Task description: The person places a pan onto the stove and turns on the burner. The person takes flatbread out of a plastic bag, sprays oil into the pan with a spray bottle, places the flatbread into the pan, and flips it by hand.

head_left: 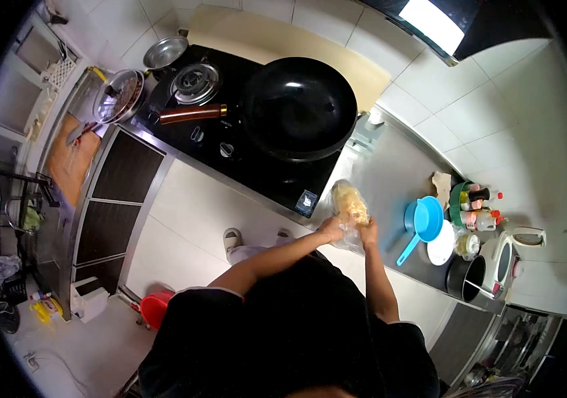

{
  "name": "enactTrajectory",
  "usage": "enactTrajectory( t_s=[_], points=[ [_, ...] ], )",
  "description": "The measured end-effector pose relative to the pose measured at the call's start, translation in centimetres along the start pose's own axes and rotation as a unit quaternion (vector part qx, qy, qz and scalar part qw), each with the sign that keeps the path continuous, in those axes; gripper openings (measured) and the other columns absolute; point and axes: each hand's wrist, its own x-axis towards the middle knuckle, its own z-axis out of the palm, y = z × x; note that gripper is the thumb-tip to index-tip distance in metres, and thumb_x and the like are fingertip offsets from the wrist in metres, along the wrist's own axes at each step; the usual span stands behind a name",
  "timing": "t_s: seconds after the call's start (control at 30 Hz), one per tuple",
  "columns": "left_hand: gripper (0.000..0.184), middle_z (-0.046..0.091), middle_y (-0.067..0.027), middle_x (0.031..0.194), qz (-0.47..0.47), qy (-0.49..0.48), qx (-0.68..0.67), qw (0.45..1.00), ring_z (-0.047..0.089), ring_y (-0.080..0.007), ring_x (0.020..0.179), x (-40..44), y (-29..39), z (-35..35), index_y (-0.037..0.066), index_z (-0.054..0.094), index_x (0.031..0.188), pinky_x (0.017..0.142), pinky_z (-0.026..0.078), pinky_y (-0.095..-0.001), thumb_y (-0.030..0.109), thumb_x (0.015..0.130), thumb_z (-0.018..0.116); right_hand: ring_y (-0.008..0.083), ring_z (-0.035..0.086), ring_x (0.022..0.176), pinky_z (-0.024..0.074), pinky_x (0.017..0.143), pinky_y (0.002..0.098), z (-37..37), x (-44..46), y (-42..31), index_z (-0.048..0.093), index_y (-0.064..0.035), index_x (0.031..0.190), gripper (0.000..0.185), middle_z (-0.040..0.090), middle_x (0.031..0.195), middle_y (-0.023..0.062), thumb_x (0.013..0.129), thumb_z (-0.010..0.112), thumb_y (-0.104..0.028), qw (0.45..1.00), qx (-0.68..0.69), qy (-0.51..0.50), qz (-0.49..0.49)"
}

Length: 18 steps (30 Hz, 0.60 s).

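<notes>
A clear plastic bag (350, 204) with pale yellow food inside lies at the edge of the steel counter, right of the stove. What the food is, I cannot make out. My left hand (331, 229) grips the bag's near end from the left, fingers closed on the plastic. On the other side my right hand (368, 232) pinches the bag beside the yellow food. Both hands are close together, and the fingertips are partly hidden by the crumpled plastic. A black wok (300, 109) with a brown wooden handle sits on the stove, just beyond the bag.
Right of the bag are a blue ladle-like scoop (427, 219), a white plate (441, 247), a green basket (457, 204) of bottles and a black pot (464, 277). Left of the black stove (243, 169) stand a lidded glass pan (119, 97) and a cutting board (74, 159) with a knife.
</notes>
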Motion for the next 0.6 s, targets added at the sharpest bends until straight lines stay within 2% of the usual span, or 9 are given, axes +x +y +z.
enactTrajectory(
  t_s=[0.1,0.2,0.23,0.33,0.37,0.47,0.5,0.57,0.6],
  points=[
    [0.037,0.059,-0.0156,0.081,-0.017,-0.026,0.049,0.998,0.057,-0.0244,0.071,-0.3,2.4,-2.2,0.002,0.058,0.086,0.066,0.044,-0.0307,0.036,0.070,0.057,0.0155,0.054,0.071,0.0446,0.063,0.0266,-1.8,-2.0,-2.7,0.053,-0.0020,0.095,0.028,0.057,0.082,0.0043,0.067,0.057,-0.001,0.989,0.133,-0.063,0.032],
    [0.045,0.057,-0.0188,0.087,0.052,0.016,0.033,0.998,0.055,-0.0293,0.082,-0.1,4.4,-2.8,0.000,0.057,0.089,0.074,0.042,-0.0349,0.041,0.072,0.052,0.0133,0.054,0.076,0.0450,0.066,0.0266,-4.5,-3.8,-4.8,0.052,-0.0023,0.099,0.028,0.057,0.087,0.0045,0.071,0.053,0.002,0.960,0.230,-0.120,0.105],
    [0.040,0.056,-0.0191,0.078,0.099,0.042,0.024,0.994,0.055,-0.0299,0.075,-1.9,6.9,-4.3,-0.001,0.056,0.084,0.068,0.042,-0.0356,0.038,0.075,0.051,0.0134,0.055,0.077,0.0452,0.068,0.0271,-5.5,-4.2,-5.1,0.052,-0.0022,0.100,0.028,0.058,0.088,0.0051,0.072,0.052,0.002,0.947,0.261,-0.137,0.129],
    [0.040,0.053,-0.0198,0.072,0.158,-0.019,-0.008,0.987,0.052,-0.0314,0.068,-3.8,10.8,-6.7,-0.001,0.053,0.078,0.064,0.041,-0.0354,0.039,0.076,0.049,0.0144,0.055,0.081,0.0457,0.071,0.0278,-8.9,-7.2,-9.7,0.051,-0.0029,0.103,0.030,0.057,0.093,0.0063,0.073,0.055,-0.004,0.910,0.357,-0.153,0.143],
    [0.035,0.054,-0.0136,0.067,0.236,0.011,-0.090,0.967,0.052,-0.0233,0.061,-3.0,10.2,-5.6,0.001,0.052,0.074,0.055,0.041,-0.0312,0.035,0.077,0.052,0.0176,0.056,0.084,0.0465,0.073,0.0305,-9.9,-7.8,-10.1,0.049,-0.0019,0.105,0.033,0.056,0.096,0.0082,0.073,0.055,-0.007,0.906,0.367,-0.166,0.129],
    [0.027,0.055,-0.0073,0.070,0.094,-0.136,-0.295,0.941,0.052,-0.0134,0.058,-4.8,14.6,-8.4,0.001,0.053,0.077,0.050,0.043,-0.0249,0.028,0.077,0.055,0.0207,0.056,0.086,0.0470,0.074,0.0326,-12.0,-10.1,-14.2,0.047,0.0004,0.107,0.036,0.056,0.097,0.0109,0.073,0.055,-0.008,0.878,0.402,-0.222,0.133],
    [0.026,0.055,-0.0068,0.070,0.065,-0.136,-0.306,0.940,0.052,-0.0120,0.059,-5.3,15.9,-9.5,0.002,0.053,0.078,0.048,0.043,-0.0235,0.027,0.076,0.056,0.0257,0.056,0.088,0.0453,0.078,0.0385,-12.5,-10.4,-13.1,0.045,0.0020,0.109,0.041,0.052,0.105,0.0147,0.073,0.055,-0.015,0.884,0.378,-0.254,0.110],
    [0.026,0.055,-0.0070,0.072,0.018,-0.126,-0.317,0.940,0.053,-0.0113,0.061,-5.8,17.4,-11.2,0.002,0.052,0.081,0.048,0.045,-0.0222,0.026,0.074,0.059,0.0256,0.056,0.086,0.0473,0.076,0.0364,-12.4,-11.2,-13.3,0.045,0.0061,0.106,0.038,0.054,0.099,0.0170,0.072,0.056,-0.004,0.810,0.504,-0.208,0.215],
    [0.027,0.055,-0.0076,0.073,0.003,-0.115,-0.320,0.941,0.054,-0.0119,0.063,-5.9,17.5,-11.7,0.002,0.052,0.082,0.050,0.046,-0.0224,0.026,0.073,0.060,0.0264,0.056,0.087,0.0473,0.077,0.0375,-12.3,-11.9,-14.1,0.045,0.0065,0.106,0.037,0.053,0.100,0.0180,0.072,0.056,-0.004,0.784,0.547,-0.202,0.213]
  ],
)
